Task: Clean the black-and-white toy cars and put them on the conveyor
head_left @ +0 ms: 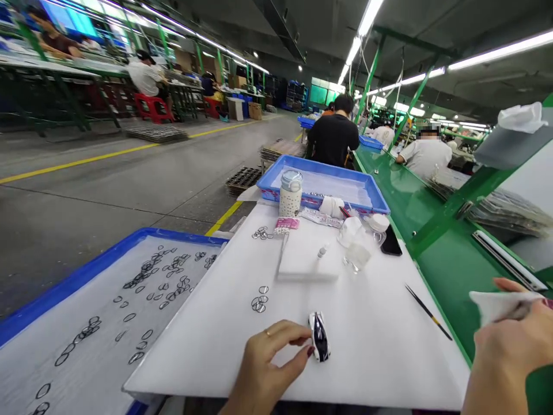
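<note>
A small glossy white and black piece, shaped like a toy car [319,337], lies on the white work surface [371,357]. Beside its left edge is my left hand [276,357], thumb and forefinger apart, their tips at or very near it; contact is hard to tell. Off to the right, over the green bench, my right hand [514,340] grips a crumpled white tissue [496,304]. Thin dark rings [260,301] lie in a small group left of the car-shaped piece. Tweezers [427,311] rest near the surface's right edge.
A white foam block [309,262] bears a small bottle [322,251]. Behind stand a patterned tumbler [291,196], a blue tray [375,199] and a phone [391,240]. Many rings lie in a blue-rimmed tray [108,253] at left. A person in black [332,138] sits ahead.
</note>
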`<state>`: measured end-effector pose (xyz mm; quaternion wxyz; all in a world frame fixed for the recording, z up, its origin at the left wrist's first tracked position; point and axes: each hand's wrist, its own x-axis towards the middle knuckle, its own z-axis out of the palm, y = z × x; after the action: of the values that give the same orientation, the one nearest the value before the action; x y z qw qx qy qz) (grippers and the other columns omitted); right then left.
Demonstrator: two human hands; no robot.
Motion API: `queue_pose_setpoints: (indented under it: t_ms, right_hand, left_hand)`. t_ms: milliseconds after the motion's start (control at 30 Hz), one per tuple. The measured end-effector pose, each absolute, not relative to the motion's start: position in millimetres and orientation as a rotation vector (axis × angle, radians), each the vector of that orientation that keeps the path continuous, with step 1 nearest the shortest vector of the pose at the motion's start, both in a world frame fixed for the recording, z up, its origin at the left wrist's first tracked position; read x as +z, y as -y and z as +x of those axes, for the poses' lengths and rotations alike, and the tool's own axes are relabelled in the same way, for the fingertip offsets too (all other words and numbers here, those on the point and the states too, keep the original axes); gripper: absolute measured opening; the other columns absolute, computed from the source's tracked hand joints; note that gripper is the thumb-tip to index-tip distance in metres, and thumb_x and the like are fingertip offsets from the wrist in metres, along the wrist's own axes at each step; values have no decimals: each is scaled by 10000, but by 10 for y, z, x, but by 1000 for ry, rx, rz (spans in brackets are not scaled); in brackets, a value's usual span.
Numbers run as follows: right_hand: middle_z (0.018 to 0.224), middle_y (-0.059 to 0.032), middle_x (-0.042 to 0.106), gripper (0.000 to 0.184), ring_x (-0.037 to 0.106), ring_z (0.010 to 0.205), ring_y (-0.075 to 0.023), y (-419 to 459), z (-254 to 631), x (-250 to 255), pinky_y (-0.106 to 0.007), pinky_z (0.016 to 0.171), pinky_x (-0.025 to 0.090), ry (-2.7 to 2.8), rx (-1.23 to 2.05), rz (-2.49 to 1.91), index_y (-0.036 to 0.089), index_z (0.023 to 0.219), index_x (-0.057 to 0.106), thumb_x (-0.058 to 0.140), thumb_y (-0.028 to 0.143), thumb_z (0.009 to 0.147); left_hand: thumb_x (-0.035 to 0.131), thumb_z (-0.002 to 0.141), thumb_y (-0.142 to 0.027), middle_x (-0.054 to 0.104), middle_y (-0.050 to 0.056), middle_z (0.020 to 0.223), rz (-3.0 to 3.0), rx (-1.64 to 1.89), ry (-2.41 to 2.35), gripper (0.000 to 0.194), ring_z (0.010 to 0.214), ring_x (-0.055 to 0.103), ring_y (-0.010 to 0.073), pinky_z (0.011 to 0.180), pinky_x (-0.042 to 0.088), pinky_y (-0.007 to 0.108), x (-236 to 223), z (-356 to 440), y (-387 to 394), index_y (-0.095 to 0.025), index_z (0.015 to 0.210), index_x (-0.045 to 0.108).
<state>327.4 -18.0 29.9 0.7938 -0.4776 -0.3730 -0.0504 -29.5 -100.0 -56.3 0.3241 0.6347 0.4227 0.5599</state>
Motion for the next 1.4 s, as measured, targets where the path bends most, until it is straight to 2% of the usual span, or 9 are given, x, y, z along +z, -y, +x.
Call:
queue_pose_setpoints:
  t_ms: [100, 233, 433, 533, 667, 933, 1100, 1233, 1400]
  right_hand:
    - [523, 42, 419, 243, 395, 432, -111, 439, 2746, 205, -277, 425, 348, 942, 304, -1077, 232, 662, 480, 627, 340, 823]
    - [576, 50, 484, 214, 414, 488, -71, 753, 2037, -11, -200, 432, 338, 1746, 805, -1251, 183, 768, 569, 697, 322, 869]
    - [653, 20, 595, 13, 479, 528, -63, 853, 1603, -167, -182, 483, 395, 1972, 308, -912, 164, 920, 629, 636, 155, 926]
    - [782, -46, 637, 109, 570, 618, -87, 815, 1470, -187, -197, 553, 479, 2024, 132, -790, 141, 993, 656, 555, 127, 953]
    - [823, -56, 609, 129, 514, 561, -74, 849, 1446, -153, -217, 506, 451, 2103, 5, -768, 136, 967, 661, 537, 127, 932]
    - [892, -53, 637, 158, 541, 589, -71, 886, 1714, 2, -215, 520, 471, 2129, -17, -930, 193, 1033, 647, 604, 113, 904]
    - [920, -85, 656, 145, 602, 649, -98, 922, 1573, -64, -234, 571, 513, 2184, 114, -804, 147, 1010, 666, 556, 113, 921]
    - [880, -58, 653, 122, 580, 602, -81, 907, 1741, -63, -215, 521, 472, 2150, 272, -918, 162, 936, 681, 572, 113, 911]
    - [835, -29, 648, 133, 559, 601, -85, 838, 1917, -295, -212, 506, 451, 1948, 585, -1236, 187, 923, 701, 571, 186, 948]
  left_hand:
    - [761, 847, -325, 757, 70, 818, 942, 1350, -880, 148, 751, 706, 158, 725, 586, 220, -534, 8, 1052, -183, 874, 791]
    - [925, 642, -399, 729, 49, 734, 393, 1363, -660, 291, 642, 645, 93, 662, 566, 166, -547, 159, 1039, -165, 761, 798]
    - [956, 570, -409, 716, 42, 681, 323, 1360, -692, 326, 630, 654, 98, 642, 570, 175, -573, 96, 987, -170, 727, 800]
    - [962, 559, -403, 729, 27, 697, 323, 1369, -699, 317, 632, 658, 87, 643, 560, 157, -578, 113, 988, -195, 738, 804]
    - [962, 561, -403, 705, 3, 646, 335, 1381, -709, 301, 596, 624, 60, 641, 535, 136, -583, 136, 1009, -203, 716, 798]
    - [957, 547, -451, 723, 46, 648, 414, 1394, -782, 348, 568, 634, 110, 582, 559, 217, -584, 152, 1013, -183, 701, 796]
    - [938, 581, -472, 740, 13, 670, 488, 1421, -803, 306, 626, 668, 96, 653, 573, 184, -587, 138, 1014, -233, 711, 798]
    - [909, 674, -351, 773, 34, 746, 667, 1391, -917, 213, 704, 716, 136, 707, 595, 205, -560, 54, 1073, -223, 817, 814]
    - [761, 820, -169, 781, 35, 841, 1620, 1469, -1479, 105, 751, 728, 183, 734, 605, 287, -610, 5, 1135, -210, 913, 788]
